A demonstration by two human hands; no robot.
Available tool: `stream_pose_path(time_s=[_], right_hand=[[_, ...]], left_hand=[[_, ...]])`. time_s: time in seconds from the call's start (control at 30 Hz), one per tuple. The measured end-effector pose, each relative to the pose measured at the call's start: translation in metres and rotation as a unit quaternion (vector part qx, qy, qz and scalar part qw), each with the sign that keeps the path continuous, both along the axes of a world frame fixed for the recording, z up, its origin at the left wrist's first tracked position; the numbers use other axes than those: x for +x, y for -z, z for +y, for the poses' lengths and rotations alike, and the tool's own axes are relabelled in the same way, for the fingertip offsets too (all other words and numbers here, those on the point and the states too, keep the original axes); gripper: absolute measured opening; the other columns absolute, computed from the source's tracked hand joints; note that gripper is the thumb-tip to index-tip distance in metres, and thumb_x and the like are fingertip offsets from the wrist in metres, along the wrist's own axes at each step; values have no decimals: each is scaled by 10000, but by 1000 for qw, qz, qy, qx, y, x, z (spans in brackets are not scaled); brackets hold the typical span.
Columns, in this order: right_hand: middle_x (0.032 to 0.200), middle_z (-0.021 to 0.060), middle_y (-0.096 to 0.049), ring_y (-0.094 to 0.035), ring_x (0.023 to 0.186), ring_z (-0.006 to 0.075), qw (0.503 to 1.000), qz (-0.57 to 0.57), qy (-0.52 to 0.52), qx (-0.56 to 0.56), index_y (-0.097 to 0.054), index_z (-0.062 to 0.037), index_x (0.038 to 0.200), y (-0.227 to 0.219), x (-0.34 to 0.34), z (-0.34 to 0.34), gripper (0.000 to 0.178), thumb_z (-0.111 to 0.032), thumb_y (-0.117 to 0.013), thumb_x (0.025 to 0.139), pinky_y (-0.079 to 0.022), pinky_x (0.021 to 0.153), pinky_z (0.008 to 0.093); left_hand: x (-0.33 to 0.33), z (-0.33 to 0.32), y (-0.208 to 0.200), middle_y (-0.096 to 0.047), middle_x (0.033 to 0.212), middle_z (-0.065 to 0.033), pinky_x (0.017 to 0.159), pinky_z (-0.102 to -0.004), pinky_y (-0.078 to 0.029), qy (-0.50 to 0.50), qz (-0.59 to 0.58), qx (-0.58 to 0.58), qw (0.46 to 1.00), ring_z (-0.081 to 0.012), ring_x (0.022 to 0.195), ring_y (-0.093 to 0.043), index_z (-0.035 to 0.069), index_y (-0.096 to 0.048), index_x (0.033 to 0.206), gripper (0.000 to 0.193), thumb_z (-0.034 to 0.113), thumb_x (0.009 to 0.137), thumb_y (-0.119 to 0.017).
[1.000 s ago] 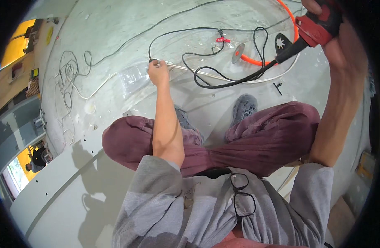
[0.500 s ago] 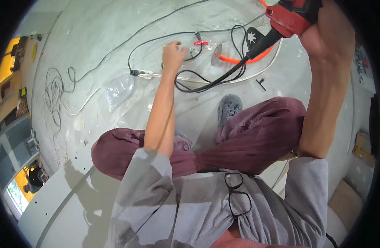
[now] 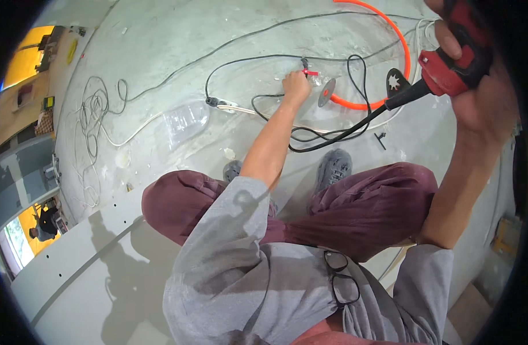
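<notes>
The red tool [image 3: 448, 75] is clasped by the right hand [image 3: 483, 104], the black plug [image 3: 304, 62] set just beyond the left hand [image 3: 297, 85], its grip unclear.

No word, number, brand or sign can be read with certainty. On the red and black plastic corded power tool [image 3: 448, 77], any marking is lost in shadow and blur. On the small, narrow red tag [image 3: 313, 73] beside the black cord [image 3: 252, 56], lettering is too small to be made out. On the thin, round grey disc with an orange centre [image 3: 326, 94], no print can be deciphered.
</notes>
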State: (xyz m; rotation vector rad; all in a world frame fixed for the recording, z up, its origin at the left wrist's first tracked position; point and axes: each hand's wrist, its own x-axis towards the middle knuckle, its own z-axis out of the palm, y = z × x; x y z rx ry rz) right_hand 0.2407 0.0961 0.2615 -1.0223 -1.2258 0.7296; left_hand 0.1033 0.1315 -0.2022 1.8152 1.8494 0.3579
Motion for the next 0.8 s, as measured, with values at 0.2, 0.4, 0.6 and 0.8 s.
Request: stream_pose_path(time_s=[0.2,0.4,0.6,0.8], right_hand=[[1206,175,-680,-698,894,133,1000,8,-18,-4,-549,-3,1415,-5,-32,6,670,-553,-628,1041,-507,523,181],[1192,171,-677,-689,859,130,995,53,-39,-81,-564,10,1396,2,-31,27,723,-608,-626,1026,-496,523,185],[1140,150,-669,-669,845,129,996,2,-85,-41,-598,15,1356,7,-45,38,740,-641,-622,1015,-502,548,200],[1105,123,-673,-662,823,119,995,-16,-89,-46,-599,-3,1355,9,-55,29,725,-643,-619,1015,-477,534,187]], left_hand=[[-45,20,-53,-700,855,-164,717,-453,-547,-199,-275,-5,941,-297,792,-694,-24,-689,967,191,146,929,-610],[-143,5,-233,-486,742,17,529,-317,-421,-303,-416,2,857,-109,605,-458,6,-619,1073,237,229,995,-641],[-244,-91,-238,-683,879,-156,680,-399,-504,-436,-110,43,892,-262,745,-658,-31,-588,1236,382,301,1049,-597],[-272,-156,-98,-747,1084,-235,906,-484,-519,-443,-46,-26,895,-411,1033,-707,-16,-711,1094,299,262,988,-684]])
